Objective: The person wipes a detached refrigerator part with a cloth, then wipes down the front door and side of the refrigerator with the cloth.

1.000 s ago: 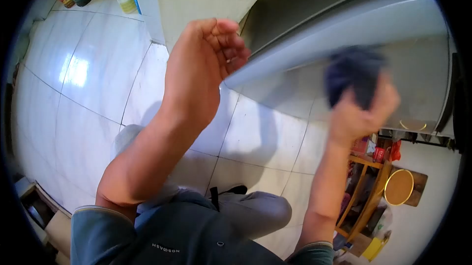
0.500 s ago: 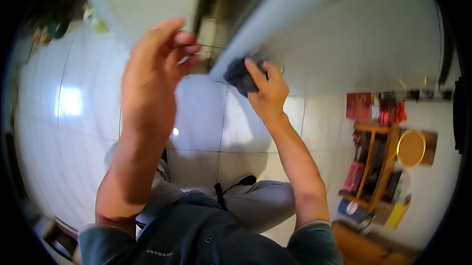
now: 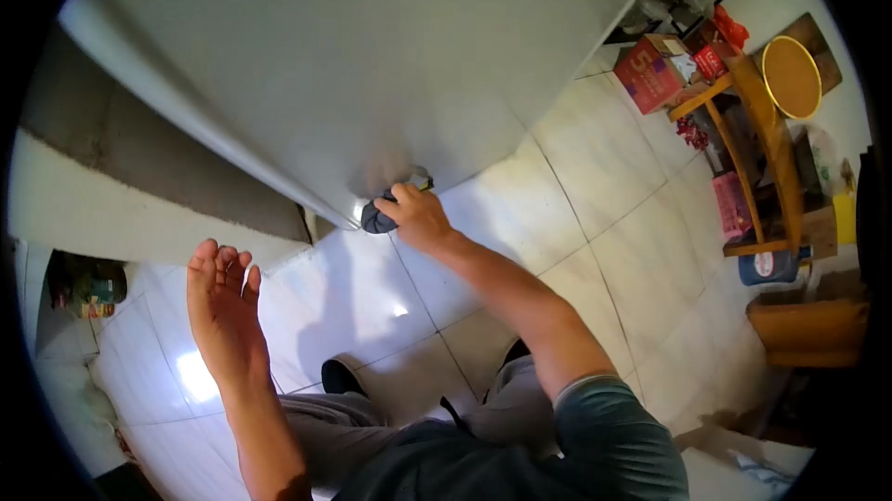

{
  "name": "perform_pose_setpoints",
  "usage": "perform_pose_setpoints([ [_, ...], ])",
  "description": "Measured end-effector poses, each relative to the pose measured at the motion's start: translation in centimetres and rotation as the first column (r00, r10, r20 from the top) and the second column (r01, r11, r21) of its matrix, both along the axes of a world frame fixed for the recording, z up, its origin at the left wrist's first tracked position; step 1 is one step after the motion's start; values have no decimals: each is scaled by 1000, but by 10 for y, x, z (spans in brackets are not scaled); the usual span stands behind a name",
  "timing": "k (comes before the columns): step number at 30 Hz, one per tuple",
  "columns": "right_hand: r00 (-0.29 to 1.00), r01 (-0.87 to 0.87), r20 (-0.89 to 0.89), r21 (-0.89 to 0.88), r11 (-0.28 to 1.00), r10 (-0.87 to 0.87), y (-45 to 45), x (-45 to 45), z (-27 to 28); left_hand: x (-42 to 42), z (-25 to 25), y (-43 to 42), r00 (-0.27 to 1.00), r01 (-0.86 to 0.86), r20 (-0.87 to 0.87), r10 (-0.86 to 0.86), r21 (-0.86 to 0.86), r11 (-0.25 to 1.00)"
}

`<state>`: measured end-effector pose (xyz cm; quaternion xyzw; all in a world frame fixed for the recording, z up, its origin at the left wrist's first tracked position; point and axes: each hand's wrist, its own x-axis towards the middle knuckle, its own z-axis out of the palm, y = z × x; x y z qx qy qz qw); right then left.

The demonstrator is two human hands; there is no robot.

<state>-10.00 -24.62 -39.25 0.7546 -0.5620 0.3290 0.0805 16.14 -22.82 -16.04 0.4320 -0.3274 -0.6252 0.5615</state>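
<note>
My right hand (image 3: 418, 218) is closed around a bunched dark grey cloth (image 3: 379, 214). The cloth presses against the lower edge of a large, smooth grey panel (image 3: 372, 73), which looks like the side of a refrigerator. A small yellowish patch shows beside the fingers, too small to make out. My left hand (image 3: 226, 310) is raised at the left with its fingers stretched out and nothing in it. It is nearest to a pale wall edge (image 3: 149, 213) and touches nothing that I can see.
White floor tiles (image 3: 595, 185) lie below. On the right a wooden rack (image 3: 776, 157) stands with a red box (image 3: 653, 72), a pink basket (image 3: 731, 205) and a round yellow-rimmed tray (image 3: 792, 78). Several jars or packets (image 3: 88, 287) sit in a dark recess at the left.
My view has swung to the right, so more of the grey panel shows. My right hand keeps the cloth at the panel's lower edge. The left hand's fingers have straightened.
</note>
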Motion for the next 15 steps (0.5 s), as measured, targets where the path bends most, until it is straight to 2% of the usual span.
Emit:
perform_pose_setpoints([
  [3, 997, 38, 61, -32, 999, -36, 9, -27, 41, -12, -3, 1, 999, 41, 34, -41, -8, 999],
  [5, 981, 111, 179, -229, 967, -71, 11, -38, 70, -20, -9, -5, 997, 14, 74, -15, 11, 1000],
  [7, 971, 140, 229, -274, 951, -77, 8, -50, 96, -31, -11, -11, 997, 19, 71, -20, 7, 1000],
  [9, 927, 239, 369, -431, 870, -72, 4, -56, 124, -41, -15, -13, 992, -19, 120, 24, -40, 999],
  [10, 923, 272, 377, -482, 833, -84, 2, -68, 136, -44, -16, -12, 992, -23, 124, 30, -55, 998],
  [13, 858, 408, 496, -497, 766, -135, 4, -113, 167, -49, -21, -12, 990, -22, 139, 30, -61, 998],
  [14, 801, 526, 565, -503, 685, -200, 0, -125, 171, -49, -24, -12, 990, -15, 142, 24, -66, 998],
  [15, 659, 682, 705, -415, 602, -261, -11, -140, 156, -49, -26, -12, 989, -13, 148, 23, -72, 997],
])
